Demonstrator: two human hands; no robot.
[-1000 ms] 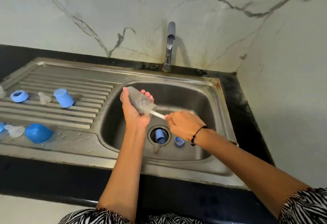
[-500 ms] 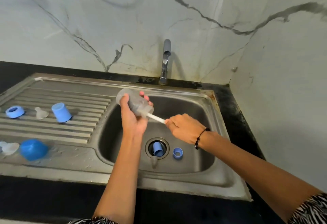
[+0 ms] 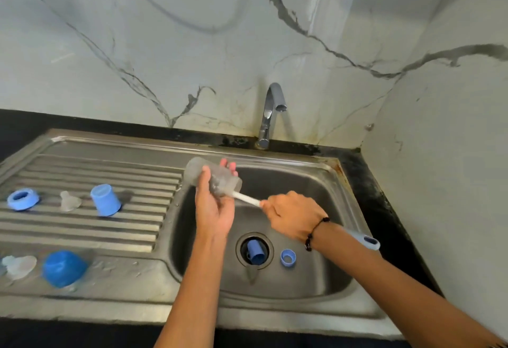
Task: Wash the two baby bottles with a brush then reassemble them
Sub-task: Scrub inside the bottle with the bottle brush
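My left hand [image 3: 213,210] grips a clear baby bottle [image 3: 214,175], tilted over the left edge of the sink basin [image 3: 316,279], mouth pointing right. My right hand [image 3: 294,217] holds the bottle brush by its white shaft [image 3: 246,198], whose head is inside the bottle; the grey-blue handle end [image 3: 368,241] sticks out behind my wrist. On the drainboard [image 3: 82,232] lie a blue ring [image 3: 22,199], a clear teat [image 3: 70,201], a blue cap [image 3: 105,200], another clear teat [image 3: 19,266] and a blue dome cap [image 3: 63,268].
A blue cap [image 3: 257,251] sits in the drain hole and a small blue ring [image 3: 288,258] lies beside it on the basin floor. The tap [image 3: 270,112] stands behind the basin with no water running. Marble walls close in at the back and right; black counter surrounds the sink.
The camera view has tilted upward, showing more wall. My hands keep their hold on bottle and brush, with the shaft shifting slightly in the bottle mouth.
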